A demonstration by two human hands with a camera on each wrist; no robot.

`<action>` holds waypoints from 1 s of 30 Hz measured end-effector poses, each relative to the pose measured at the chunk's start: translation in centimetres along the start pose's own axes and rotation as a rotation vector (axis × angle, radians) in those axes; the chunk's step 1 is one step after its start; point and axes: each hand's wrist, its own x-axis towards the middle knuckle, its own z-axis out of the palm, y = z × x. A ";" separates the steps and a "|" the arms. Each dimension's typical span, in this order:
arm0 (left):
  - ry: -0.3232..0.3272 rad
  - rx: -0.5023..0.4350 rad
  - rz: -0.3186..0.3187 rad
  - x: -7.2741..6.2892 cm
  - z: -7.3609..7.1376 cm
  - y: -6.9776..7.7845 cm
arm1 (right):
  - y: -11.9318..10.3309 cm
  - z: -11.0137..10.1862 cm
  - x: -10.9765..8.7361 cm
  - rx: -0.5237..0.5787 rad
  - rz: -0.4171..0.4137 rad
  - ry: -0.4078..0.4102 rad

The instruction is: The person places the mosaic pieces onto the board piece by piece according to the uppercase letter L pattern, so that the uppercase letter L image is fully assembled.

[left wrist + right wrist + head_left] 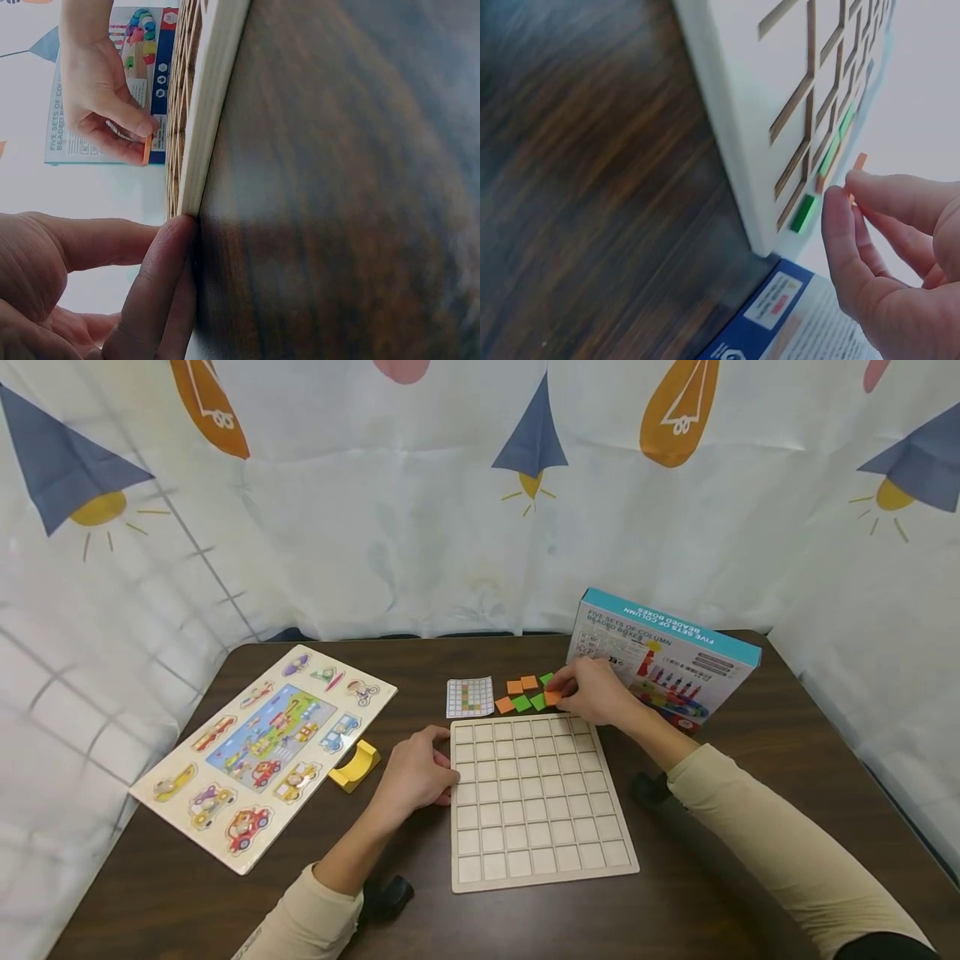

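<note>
Head view: right fingers pinch orange tile; left fingers, relaxed, touch gridded board edge.

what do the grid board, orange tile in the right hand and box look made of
Grid board: probably wood or plywood, matte; pale tan, with lines along its edge. Orange tile: perhaps painted wood or plastic, looking matte; thin and evenly coloured, too small to settle. Box: likely printed cardboard, smooth, from its flat panels, straight edges, pictures and text.
</note>
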 end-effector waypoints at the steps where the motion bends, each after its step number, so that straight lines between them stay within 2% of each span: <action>1: -0.001 -0.001 -0.001 0.0 0.0 0.1 | -0.1 0.0 0.0 0.003 -0.004 -0.003; 10: -0.011 -0.031 -0.004 -0.1 -0.1 0.1 | -1.4 0.8 -0.5 0.047 -0.051 -0.027; 17: -0.013 -0.030 -0.003 -0.1 -0.2 0.0 | -2.3 1.5 -0.8 0.070 -0.036 -0.076; 24: -0.012 -0.031 -0.013 0.0 -0.3 0.0 | -3.4 2.4 -1.0 0.063 -0.100 -0.095; 30: -0.015 -0.034 -0.009 0.0 -0.1 0.1 | -4.2 2.9 -1.1 0.061 -0.079 -0.126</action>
